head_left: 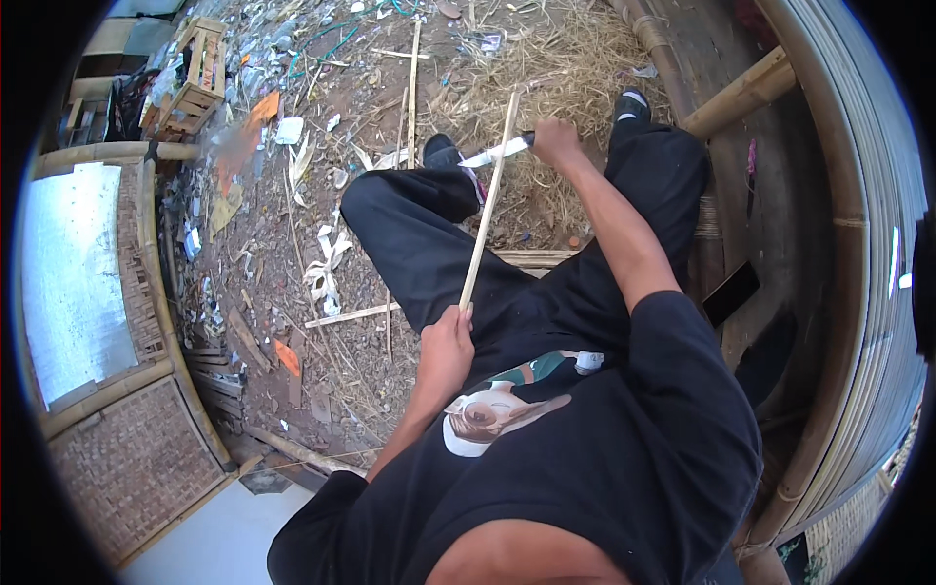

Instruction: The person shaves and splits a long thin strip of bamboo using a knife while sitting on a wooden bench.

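In front of my lap, my left hand (448,349) is closed around the lower end of a long pale strip of wood or bamboo (489,205), which slants up and away from me. Farther out, my right hand (557,143) grips the dark handle of a knife (495,152). Its bright blade points left and crosses the strip near the upper end. Whether the edge presses into the strip cannot be made out. Both my legs, in dark trousers, are bent and spread around the work.
Straw-like shavings (556,68) cover the ground ahead. Scattered litter and loose sticks (351,315) lie to the left, with a wooden crate (200,73) far left. A dark phone-like slab (731,293) rests at my right, beside bamboo poles (846,195). A woven panel (136,448) stands left.
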`<state>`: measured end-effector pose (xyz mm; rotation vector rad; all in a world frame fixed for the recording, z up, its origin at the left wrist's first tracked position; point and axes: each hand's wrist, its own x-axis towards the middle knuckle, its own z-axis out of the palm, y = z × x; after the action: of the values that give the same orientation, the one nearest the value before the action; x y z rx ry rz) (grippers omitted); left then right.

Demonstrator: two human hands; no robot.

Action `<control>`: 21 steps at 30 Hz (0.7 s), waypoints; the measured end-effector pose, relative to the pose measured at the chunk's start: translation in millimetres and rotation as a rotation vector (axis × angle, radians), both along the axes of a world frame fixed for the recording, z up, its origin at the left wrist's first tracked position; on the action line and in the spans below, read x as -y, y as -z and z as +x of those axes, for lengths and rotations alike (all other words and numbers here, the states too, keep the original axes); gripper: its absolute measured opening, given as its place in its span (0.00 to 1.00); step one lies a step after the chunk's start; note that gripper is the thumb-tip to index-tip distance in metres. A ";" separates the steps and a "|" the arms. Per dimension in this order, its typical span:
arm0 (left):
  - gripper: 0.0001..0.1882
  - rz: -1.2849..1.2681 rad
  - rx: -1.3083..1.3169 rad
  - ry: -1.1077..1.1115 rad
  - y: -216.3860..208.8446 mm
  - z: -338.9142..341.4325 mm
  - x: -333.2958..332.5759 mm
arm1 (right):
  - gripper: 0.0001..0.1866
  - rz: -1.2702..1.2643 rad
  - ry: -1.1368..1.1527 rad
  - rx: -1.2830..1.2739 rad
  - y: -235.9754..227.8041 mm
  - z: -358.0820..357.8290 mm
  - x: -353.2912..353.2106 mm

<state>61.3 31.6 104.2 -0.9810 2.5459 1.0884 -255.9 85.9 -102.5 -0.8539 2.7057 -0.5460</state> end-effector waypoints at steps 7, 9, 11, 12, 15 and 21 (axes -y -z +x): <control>0.12 -0.074 0.018 -0.009 32.4 9.4 9.8 | 0.11 -0.064 0.043 0.042 -6.4 4.2 3.8; 0.13 -0.020 -0.102 -0.026 27.7 1.5 9.3 | 0.12 -0.030 -0.041 0.578 -4.7 -10.6 3.9; 0.13 -0.027 -0.048 -0.017 23.4 -1.7 12.5 | 0.13 -0.076 -0.012 0.768 -29.7 5.0 2.8; 0.13 -0.027 -0.050 -0.014 25.7 -4.0 12.7 | 0.14 -0.094 0.005 0.707 -30.8 5.3 1.7; 0.14 -0.024 -0.101 -0.005 39.1 -6.7 15.6 | 0.14 -0.100 0.137 0.492 -32.0 10.5 4.6; 0.13 -0.055 -0.129 0.021 33.9 -25.4 12.1 | 0.12 -0.093 0.250 0.287 -76.6 11.0 6.1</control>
<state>35.9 19.5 70.3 -0.9229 2.6957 1.1147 -244.9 79.8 -25.9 -0.4183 2.5484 -0.7863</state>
